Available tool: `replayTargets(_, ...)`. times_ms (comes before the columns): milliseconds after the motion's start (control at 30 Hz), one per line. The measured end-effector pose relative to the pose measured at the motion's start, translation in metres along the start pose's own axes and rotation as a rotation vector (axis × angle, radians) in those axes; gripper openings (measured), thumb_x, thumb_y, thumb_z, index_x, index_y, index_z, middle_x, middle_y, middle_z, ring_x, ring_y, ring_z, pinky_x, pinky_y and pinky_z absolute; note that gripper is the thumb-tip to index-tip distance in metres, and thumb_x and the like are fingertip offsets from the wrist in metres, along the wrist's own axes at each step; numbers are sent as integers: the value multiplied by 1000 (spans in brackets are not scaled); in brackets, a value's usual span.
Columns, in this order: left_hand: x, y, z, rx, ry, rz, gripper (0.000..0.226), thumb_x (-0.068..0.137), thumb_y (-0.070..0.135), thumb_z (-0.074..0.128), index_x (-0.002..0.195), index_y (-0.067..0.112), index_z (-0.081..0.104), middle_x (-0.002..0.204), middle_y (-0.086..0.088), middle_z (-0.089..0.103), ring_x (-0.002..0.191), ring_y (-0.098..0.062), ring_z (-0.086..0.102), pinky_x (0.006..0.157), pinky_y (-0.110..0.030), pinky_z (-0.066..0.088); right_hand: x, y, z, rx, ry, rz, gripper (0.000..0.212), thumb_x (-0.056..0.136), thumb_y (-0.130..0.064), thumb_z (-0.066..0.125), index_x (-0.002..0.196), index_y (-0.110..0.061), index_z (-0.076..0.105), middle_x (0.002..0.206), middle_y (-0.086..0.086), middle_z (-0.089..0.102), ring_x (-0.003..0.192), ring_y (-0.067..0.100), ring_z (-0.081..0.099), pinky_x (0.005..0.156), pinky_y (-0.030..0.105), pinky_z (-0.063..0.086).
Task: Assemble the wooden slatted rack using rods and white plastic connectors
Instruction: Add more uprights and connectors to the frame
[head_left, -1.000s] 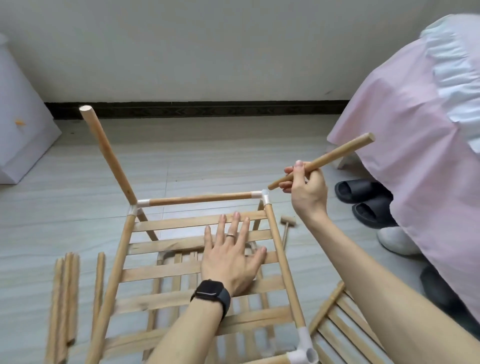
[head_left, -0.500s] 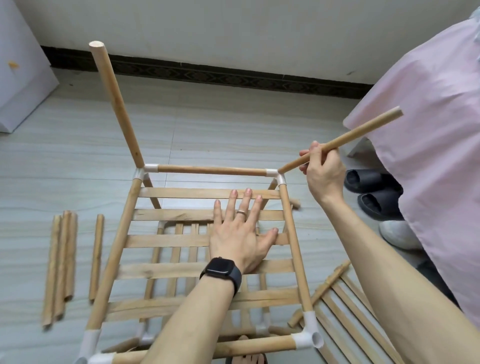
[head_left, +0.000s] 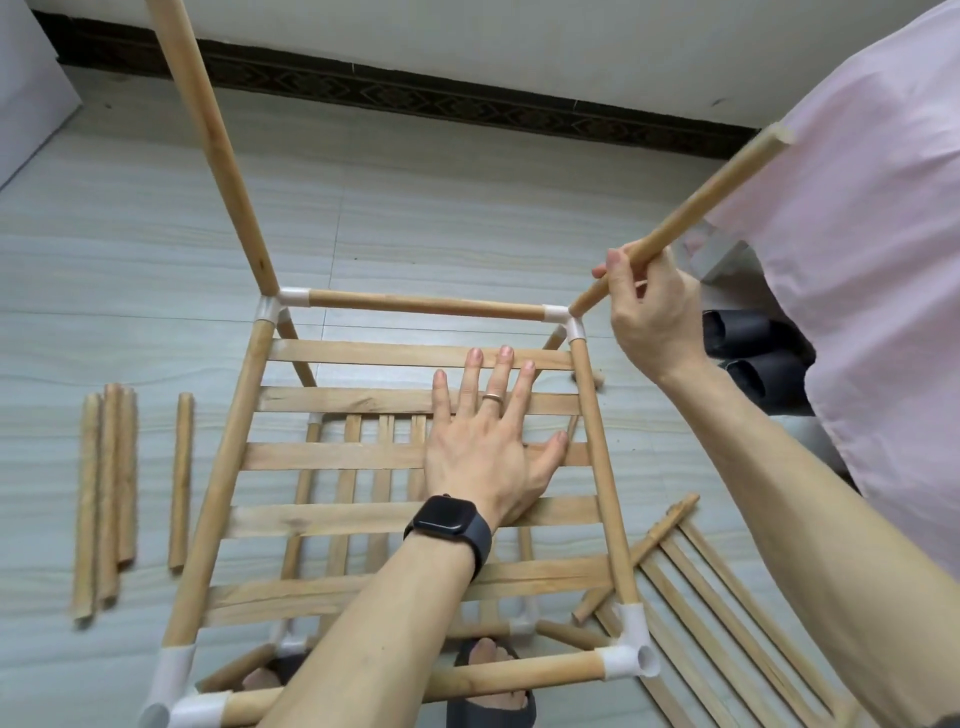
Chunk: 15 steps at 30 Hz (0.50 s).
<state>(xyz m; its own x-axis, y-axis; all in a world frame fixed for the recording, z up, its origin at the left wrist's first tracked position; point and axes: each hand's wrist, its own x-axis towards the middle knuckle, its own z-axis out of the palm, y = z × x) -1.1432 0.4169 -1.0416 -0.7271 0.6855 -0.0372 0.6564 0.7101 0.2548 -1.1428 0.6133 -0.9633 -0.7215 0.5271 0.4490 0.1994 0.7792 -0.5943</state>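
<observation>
The wooden slatted rack (head_left: 405, 400) stands on the floor in front of me, its top shelf framed by rods and white corner connectors. My left hand (head_left: 488, 447) lies flat with spread fingers on the shelf slats. My right hand (head_left: 649, 317) grips a wooden rod (head_left: 691, 218) near its lower end. That end sits at the far right white connector (head_left: 563, 318), and the rod slants up to the right. An upright rod (head_left: 218, 150) rises from the far left connector (head_left: 280, 304). The near right connector (head_left: 631, 657) shows an empty socket.
Several loose short rods (head_left: 106, 493) lie on the floor at the left. A spare slatted panel (head_left: 727, 623) lies at the lower right. A pink cloth-covered bed (head_left: 857, 260) fills the right side, with dark slippers (head_left: 748, 353) beside it. My feet show under the rack.
The view has come closer and tilted down over the rack. My right hand has brought the rod's lower end to the far right connector. My left hand stays flat on the slats.
</observation>
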Motion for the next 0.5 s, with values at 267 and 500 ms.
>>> replayTargets(267, -3, 0, 3, 6, 13, -3, 82, 89, 76, 1, 158, 34, -13, 164, 4, -22, 150, -25, -28, 117, -55, -21, 10, -21, 53, 513, 148, 420, 20, 94, -34, 47, 77, -22, 46, 56, -11, 48, 53, 12, 49, 59, 37, 41)
replayTargets(500, -5, -2, 3, -5, 10, 4, 81, 92, 73, 6, 160, 31, -9, 166, 3, -19, 151, -26, -26, 118, -57, -19, 27, -15, 68, 706, 244, 483, 43, 72, -15, 61, 51, -17, 24, 50, 8, 25, 46, 33, 23, 47, 42, 20)
